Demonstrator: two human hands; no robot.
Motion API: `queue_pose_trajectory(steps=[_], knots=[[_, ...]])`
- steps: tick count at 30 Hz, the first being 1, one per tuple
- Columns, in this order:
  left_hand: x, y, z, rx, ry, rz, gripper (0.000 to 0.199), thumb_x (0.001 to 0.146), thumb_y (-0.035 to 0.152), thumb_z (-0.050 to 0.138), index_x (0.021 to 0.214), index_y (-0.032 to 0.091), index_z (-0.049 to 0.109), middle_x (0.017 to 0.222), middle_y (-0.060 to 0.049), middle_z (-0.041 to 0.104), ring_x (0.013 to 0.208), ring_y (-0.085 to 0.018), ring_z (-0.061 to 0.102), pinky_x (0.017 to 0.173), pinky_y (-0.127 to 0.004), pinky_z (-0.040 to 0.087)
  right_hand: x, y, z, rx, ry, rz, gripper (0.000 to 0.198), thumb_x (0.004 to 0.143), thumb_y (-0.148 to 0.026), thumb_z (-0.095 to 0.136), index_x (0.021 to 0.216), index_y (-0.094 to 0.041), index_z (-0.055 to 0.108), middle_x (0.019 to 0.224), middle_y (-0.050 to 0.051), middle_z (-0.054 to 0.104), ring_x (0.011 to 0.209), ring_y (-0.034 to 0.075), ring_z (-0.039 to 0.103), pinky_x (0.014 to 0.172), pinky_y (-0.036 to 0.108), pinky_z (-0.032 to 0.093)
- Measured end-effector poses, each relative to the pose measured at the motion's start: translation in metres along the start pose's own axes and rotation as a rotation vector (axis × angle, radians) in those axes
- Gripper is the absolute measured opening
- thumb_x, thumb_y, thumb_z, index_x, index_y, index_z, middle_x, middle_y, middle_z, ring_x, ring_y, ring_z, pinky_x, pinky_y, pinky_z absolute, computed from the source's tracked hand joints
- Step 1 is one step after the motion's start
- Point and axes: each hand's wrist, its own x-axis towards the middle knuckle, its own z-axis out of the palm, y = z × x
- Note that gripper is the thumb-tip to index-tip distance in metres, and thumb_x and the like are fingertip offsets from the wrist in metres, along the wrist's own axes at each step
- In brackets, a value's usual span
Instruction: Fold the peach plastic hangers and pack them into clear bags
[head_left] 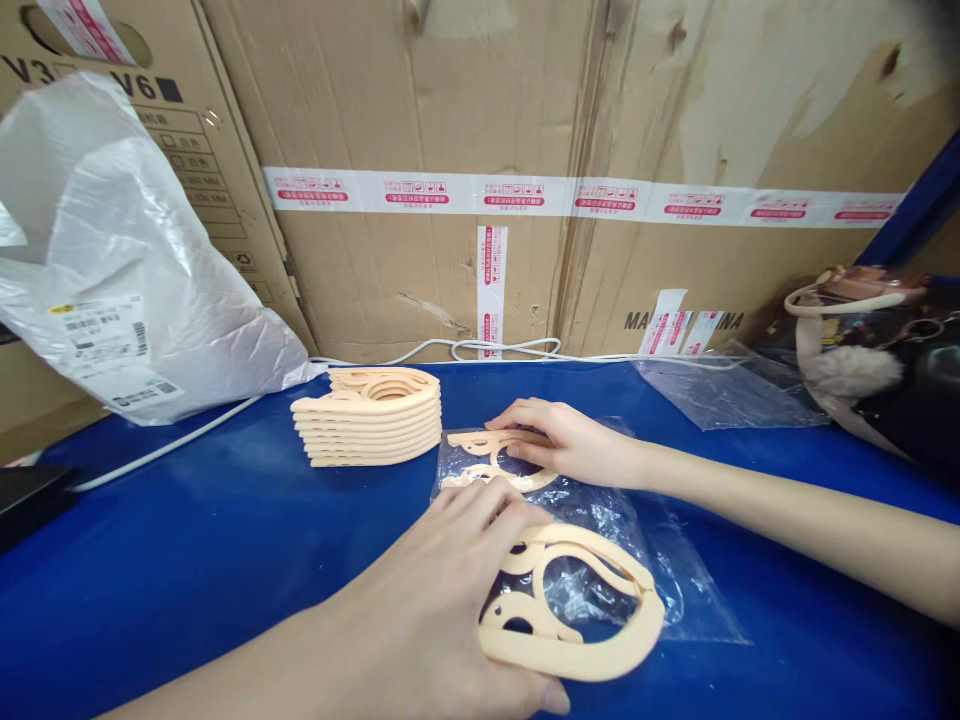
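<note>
**Hand and Hanger Positions at the Blue Work Surface**

The left hand [457,590], bottom centre of the frame, grasps a cream folding hanger [574,658]; its thumb lies along the near side. This hanger is folded and sits at lower centre-right, above a clear plastic bag [694,595].

The right hand [559,440], centre of the frame, has its fingers and thumb placed about the far edge of a second hanger [521,484]. Whether this grip is closed cannot be told. The second hanger lies within the outline of the clear plastic bag; its near edge is partly hidden by the left hand.

A stack of matching hangers [367,425] stands on the blue surface [187,570], left of centre. A white mailing bag [165,270] occupies the upper left. Cardboard [412,280] with printed tape [454,193] spans the background. A white cable [502,350] runs along its base.
</note>
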Motion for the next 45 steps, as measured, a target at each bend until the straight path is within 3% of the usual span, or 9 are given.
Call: queue_pose_trajectory(steps=[8,15,18,20,23,29,34,39,45], knots=[[0.004,-0.005,0.007,0.049,0.061,0.095,0.06,0.064,0.053,0.073,0.114,0.023,0.055,0.107,-0.007,0.057,0.102,-0.03,0.052,0.094,-0.048,0.041,-0.009,0.001,-0.002,0.048,0.06,0.013,0.031,0.089,-0.017,0.055,0.12,-0.018,0.056,0.115,0.009,0.063,0.107,0.021,0.058,0.093,0.04,0.046],[0.001,-0.002,0.005,-0.007,0.03,0.031,0.063,0.062,0.05,0.077,0.115,0.025,0.054,0.112,-0.006,0.055,0.106,-0.029,0.052,0.094,-0.046,0.044,-0.015,-0.008,-0.019,0.021,0.107,-0.026,0.027,0.094,-0.025,0.05,0.12,-0.018,0.057,0.118,0.008,0.061,0.112,0.02,0.054,0.099,0.039,0.042],[0.0,-0.001,-0.001,-0.026,0.096,-0.02,0.071,0.064,0.053,0.077,0.124,0.029,0.048,0.122,-0.006,0.051,0.111,-0.03,0.051,0.093,-0.045,0.046,-0.03,-0.026,-0.036,0.102,0.139,0.009,0.028,0.097,-0.033,0.045,0.117,-0.019,0.059,0.117,0.006,0.063,0.111,0.019,0.057,0.096,0.037,0.044],[0.002,0.0,-0.007,-0.04,0.167,-0.014,0.071,0.066,0.051,0.076,0.127,0.031,0.046,0.126,-0.006,0.049,0.114,-0.029,0.05,0.094,-0.045,0.045,-0.043,-0.043,-0.045,0.178,0.046,0.031,0.035,0.094,-0.039,0.05,0.124,-0.022,0.056,0.122,0.005,0.063,0.112,0.02,0.058,0.095,0.036,0.046],[0.007,0.001,-0.013,-0.072,0.262,0.034,0.065,0.07,0.044,0.077,0.127,0.033,0.047,0.127,-0.003,0.051,0.116,-0.028,0.05,0.098,-0.043,0.044,-0.06,-0.064,-0.048,0.167,-0.042,0.024,0.066,0.078,-0.043,0.071,0.137,-0.028,0.045,0.132,0.005,0.056,0.119,0.024,0.054,0.098,0.036,0.045],[0.008,0.0,-0.005,-0.091,0.329,-0.025,0.079,0.069,0.047,0.077,0.134,0.033,0.035,0.131,-0.004,0.053,0.118,-0.028,0.053,0.097,-0.044,0.046,-0.07,-0.073,-0.038,0.124,0.04,0.06,0.072,0.076,-0.043,0.073,0.139,-0.031,0.041,0.131,0.005,0.057,0.115,0.025,0.058,0.094,0.035,0.049],[-0.005,-0.013,-0.021,0.076,0.142,-0.064,0.111,0.071,0.062,0.069,0.151,0.03,-0.001,0.157,-0.011,0.017,0.142,-0.035,0.02,0.112,-0.054,0.027,-0.09,-0.055,-0.073,-0.09,0.114,0.184,0.071,0.073,-0.042,0.073,0.136,-0.03,0.041,0.129,0.007,0.058,0.112,0.028,0.06,0.093,0.039,0.051],[-0.014,-0.029,-0.049,0.187,-0.125,-0.094,0.09,0.084,0.056,0.057,0.152,0.03,0.004,0.158,-0.007,0.011,0.143,-0.032,0.008,0.113,-0.052,0.023,-0.129,-0.027,-0.106,-0.277,0.101,0.411,0.067,0.079,-0.044,0.067,0.137,-0.034,0.037,0.137,0.006,0.052,0.119,0.026,0.056,0.095,0.032,0.05],[-0.011,-0.033,-0.047,0.248,-0.228,-0.12,0.089,0.084,0.058,0.054,0.151,0.023,0.008,0.157,-0.008,0.005,0.142,-0.033,0.008,0.112,-0.05,0.024,-0.153,-0.021,-0.095,-0.39,0.032,0.448,0.068,0.077,-0.046,0.069,0.137,-0.035,0.04,0.132,0.005,0.056,0.117,0.028,0.056,0.094,0.034,0.05]])
